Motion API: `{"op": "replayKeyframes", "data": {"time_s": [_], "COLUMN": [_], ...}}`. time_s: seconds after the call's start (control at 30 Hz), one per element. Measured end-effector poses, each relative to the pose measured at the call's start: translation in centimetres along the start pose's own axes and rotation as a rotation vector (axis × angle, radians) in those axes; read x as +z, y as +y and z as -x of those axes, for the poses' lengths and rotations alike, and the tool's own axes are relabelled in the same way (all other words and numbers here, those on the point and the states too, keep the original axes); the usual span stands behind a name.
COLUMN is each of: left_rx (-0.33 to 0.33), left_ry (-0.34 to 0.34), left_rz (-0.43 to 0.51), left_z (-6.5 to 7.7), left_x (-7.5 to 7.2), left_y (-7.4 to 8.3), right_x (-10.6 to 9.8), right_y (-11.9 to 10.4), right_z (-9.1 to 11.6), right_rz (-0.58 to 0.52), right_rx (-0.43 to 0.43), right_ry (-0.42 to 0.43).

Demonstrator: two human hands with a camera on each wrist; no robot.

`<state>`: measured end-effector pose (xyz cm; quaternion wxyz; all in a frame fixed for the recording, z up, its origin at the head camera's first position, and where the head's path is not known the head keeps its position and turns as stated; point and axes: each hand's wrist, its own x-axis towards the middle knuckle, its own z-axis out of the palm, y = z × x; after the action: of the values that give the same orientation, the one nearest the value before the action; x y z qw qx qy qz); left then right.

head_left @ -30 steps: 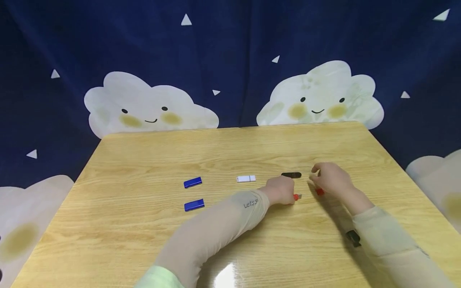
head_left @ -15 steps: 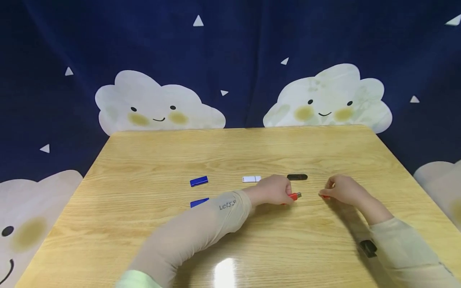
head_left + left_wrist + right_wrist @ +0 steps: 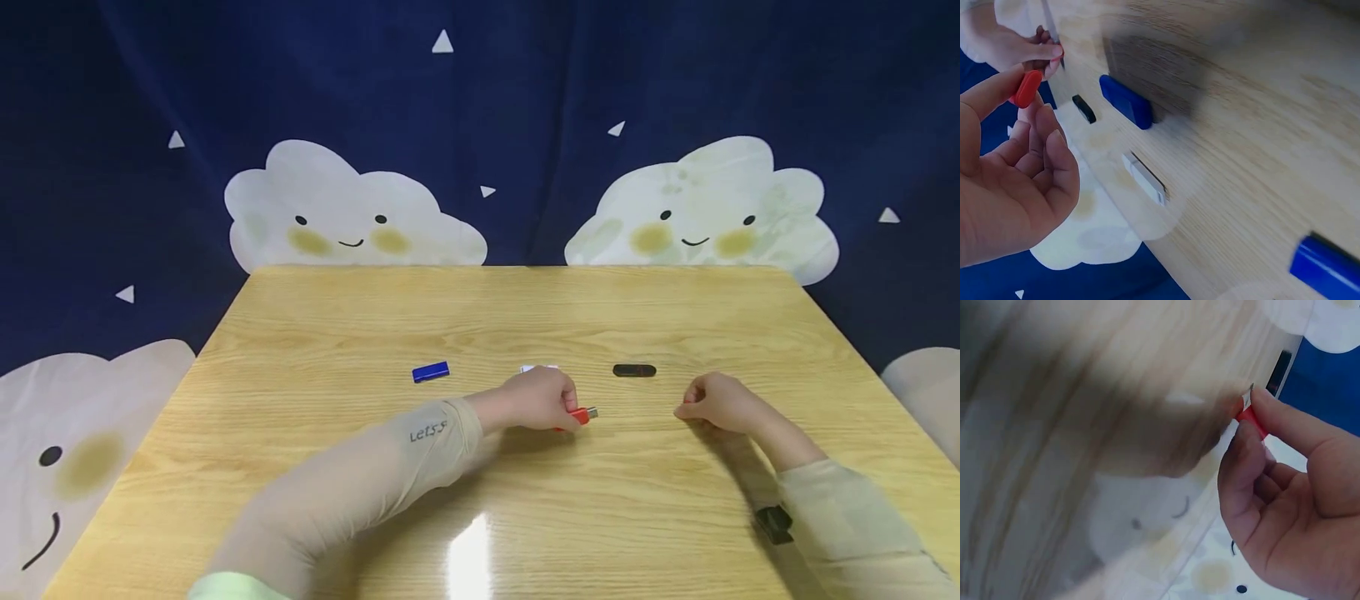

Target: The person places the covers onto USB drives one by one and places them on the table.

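Observation:
My left hand (image 3: 536, 398) pinches a red USB flash drive (image 3: 579, 417) between thumb and fingers. Its bare metal plug points right. In the left wrist view this red drive (image 3: 1027, 90) is seen end-on at the fingertips. To the right, my right hand (image 3: 723, 404) pinches a small red piece, probably the drive's cap, which the fingers mostly hide in the head view. The right wrist view shows this red piece (image 3: 1252, 422) between thumb and index finger. Below the left hand lies a blue flash drive (image 3: 1125, 103), largely covered by that hand in the head view.
Around the hands on the wooden table (image 3: 450, 321) lie a white flash drive (image 3: 1145, 178), a black one (image 3: 634, 371) and another blue one (image 3: 431, 372). A dark blue curtain (image 3: 517, 100) with clouds hangs behind. A black device (image 3: 774, 523) sits at the right wrist.
My left hand has moved left with the red drive, now over part of the white one. My right hand has taken hold of the red piece that lay by it. The head view has turned left.

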<state>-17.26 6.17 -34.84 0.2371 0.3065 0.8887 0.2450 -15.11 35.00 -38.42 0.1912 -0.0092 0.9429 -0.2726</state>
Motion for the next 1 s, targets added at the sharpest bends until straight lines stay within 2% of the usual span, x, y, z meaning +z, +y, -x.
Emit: {"op": "replayKeyframes", "data": {"time_s": [0.23,0.5,0.73,1.0], "left_rx": [0.025,-0.005,-0.025,-0.032], "left_ry": [-0.01,0.007,0.02,-0.003], "left_rz": [0.109,0.209,0.214,0.252], "left_z": [0.6,1.2,1.6,1.5], "left_x": [-0.4,-0.7,-1.0,-0.8], "left_y": [-1.6,-2.9,-2.8,-2.5], "right_x": [1.0,2.7,3.7,4.3], "right_y": [-2.5,-6.8,-9.1,-10.5], "right_z": [0.2,0.7,1.1,1.4], "right_rz": [-0.179,-0.364,-0.496,-0.532], "right_rx": [-0.007,-0.105,-0.151,-0.168], "right_ry": [-0.054,-0.073,-0.082,-0.081]}}
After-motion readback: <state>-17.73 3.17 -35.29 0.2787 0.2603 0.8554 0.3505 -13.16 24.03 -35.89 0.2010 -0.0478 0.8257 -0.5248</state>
